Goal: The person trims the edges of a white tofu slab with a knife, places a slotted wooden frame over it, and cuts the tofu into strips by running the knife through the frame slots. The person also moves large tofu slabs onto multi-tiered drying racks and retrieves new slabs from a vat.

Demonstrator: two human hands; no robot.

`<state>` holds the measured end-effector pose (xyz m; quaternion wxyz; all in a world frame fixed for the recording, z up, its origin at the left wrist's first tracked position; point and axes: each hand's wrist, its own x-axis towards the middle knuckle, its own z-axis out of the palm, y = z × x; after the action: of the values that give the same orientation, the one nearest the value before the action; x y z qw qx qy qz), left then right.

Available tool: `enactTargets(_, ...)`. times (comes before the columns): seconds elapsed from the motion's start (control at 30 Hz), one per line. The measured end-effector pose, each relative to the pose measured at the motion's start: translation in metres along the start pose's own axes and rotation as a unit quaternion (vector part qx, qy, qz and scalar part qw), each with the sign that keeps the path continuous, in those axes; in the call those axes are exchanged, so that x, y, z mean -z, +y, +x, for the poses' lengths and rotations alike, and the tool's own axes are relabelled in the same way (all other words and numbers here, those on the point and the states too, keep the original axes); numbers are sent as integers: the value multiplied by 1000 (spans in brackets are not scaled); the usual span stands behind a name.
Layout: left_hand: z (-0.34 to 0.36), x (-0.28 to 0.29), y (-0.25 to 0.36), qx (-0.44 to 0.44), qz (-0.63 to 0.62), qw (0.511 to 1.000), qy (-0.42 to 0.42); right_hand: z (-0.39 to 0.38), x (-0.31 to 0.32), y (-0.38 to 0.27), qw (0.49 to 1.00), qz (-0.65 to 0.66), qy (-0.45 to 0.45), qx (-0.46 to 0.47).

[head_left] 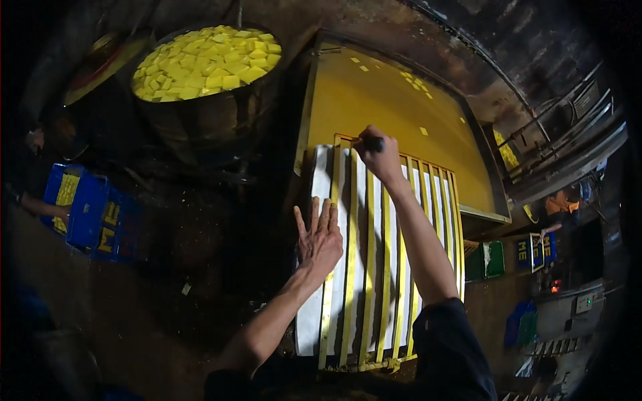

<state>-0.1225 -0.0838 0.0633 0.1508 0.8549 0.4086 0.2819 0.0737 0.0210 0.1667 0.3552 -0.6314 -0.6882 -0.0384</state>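
Observation:
A slatted yellow frame (369, 220) lies over a white slab (308, 321), which shows as long pale strips between the slats. My left hand (320, 244) rests on the frame's left side, fingers spread and stretched out. Near the far edge of the frame, my right hand (381, 157) is closed round a black-handled tool (374, 143). The working end of this tool is mostly hidden, so its kind cannot be told. Just beyond the frame is a wide shallow vat (368, 93) of yellow-brown liquid, with a few small yellow pieces floating far back.
A large round tub (200, 123) heaped with yellow square blocks (210, 63) stands at the far left. Blue crates (87, 207) sit on the left, with another person's hand (61, 212) at one. More crates (493, 259) and a person in orange (563, 202) are at the right.

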Motion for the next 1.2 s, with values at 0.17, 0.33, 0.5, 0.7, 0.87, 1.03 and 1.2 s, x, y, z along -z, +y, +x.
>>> enactTargets(0.17, -3, 2, -8, 0, 2, 1000, -1, -22, -9, -2, 998, -21, -61, -10)
enactTargets(0.33, -4, 3, -33, 22, 37, 999, 0, -241, 89, -156, 886, 242, -326, -225)
enactTargets(0.5, 4, 2, -20, 15, 39, 999, -18, -228, 133, -194, 821, 369, -323, -293)
enactTargets(0.7, -1, 13, -12, 26, 34, 998, -47, -2, -4, -70, 990, 139, 27, 3)
enactTargets(0.87, -7, 12, -11, 24, 38, 996, -71, 27, -54, -26, 998, 3, -62, 0)
enactTargets(1.03, -56, 50, -15, 111, -7, 990, -88, -80, -17, -113, 988, 19, -151, -30)
enactTargets(1.2, -198, 98, -8, 202, -144, 953, -172, -260, 79, -240, 927, 129, -264, -233)
